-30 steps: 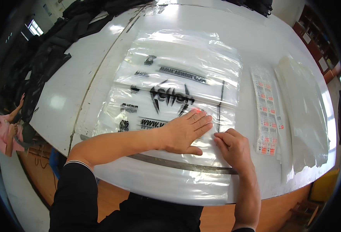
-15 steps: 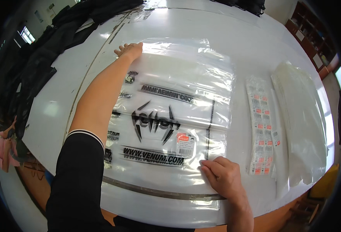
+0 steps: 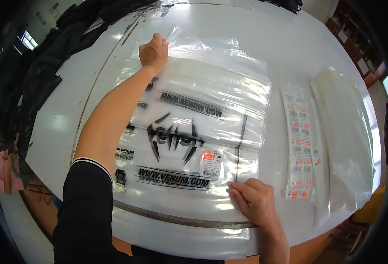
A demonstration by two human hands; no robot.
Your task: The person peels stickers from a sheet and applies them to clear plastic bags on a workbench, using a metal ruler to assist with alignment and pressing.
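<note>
A stack of clear plastic bags (image 3: 180,152) with black print lies flat before me on the white table. Up at the far left of the stack, my left hand (image 3: 154,53) is closed on the edge of a plastic bag, and thin film rises beside its fingers. My right hand (image 3: 256,200) sits at the near right edge with its fingers curled together on a bag. On the top bag a white and orange barcode label (image 3: 210,165) shows just left of my right hand. Hidden fingertips leave it unclear how many layers each hand holds.
A dark narrow strip (image 3: 180,218) crosses the near end of the bags. To the right lie clear-wrapped label sheets (image 3: 297,147) and a thick pile of plain plastic (image 3: 347,141). Black cloth (image 3: 16,103) heaps along the left; a person in pink (image 3: 2,169) is behind it.
My left hand has gone from lying spread on the bags to a closed grip, lifting the film's far left edge slightly. The bags' left side has shifted a little. My right hand stays put.
</note>
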